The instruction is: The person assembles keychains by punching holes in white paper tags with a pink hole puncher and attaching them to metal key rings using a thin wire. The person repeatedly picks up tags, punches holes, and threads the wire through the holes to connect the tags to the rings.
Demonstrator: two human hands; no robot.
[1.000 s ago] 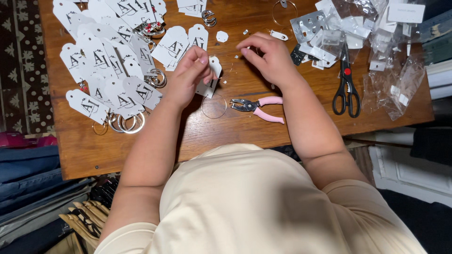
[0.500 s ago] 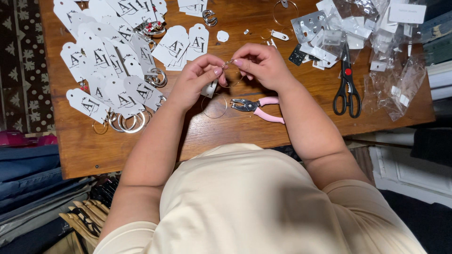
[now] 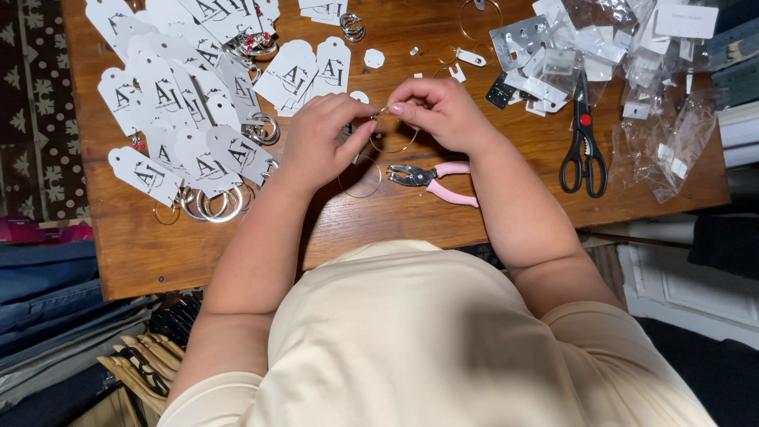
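left hand (image 3: 320,142), right hand (image 3: 439,111), apparently pinching hoop earring (image 3: 393,136)

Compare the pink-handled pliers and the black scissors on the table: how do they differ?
The pliers have pink handles; the scissors have black ones. The pliers are the shorter tool and lie nearly sideways just below the hands; the scissors are longer, lie up-and-down, and sit off to the right beside clear plastic bags. Both rest untouched on the wooden table, closed.

Wooden table (image 3: 443,229) bearing white tags (image 3: 170,95), scissors (image 3: 583,150), pink pliers (image 3: 433,177).
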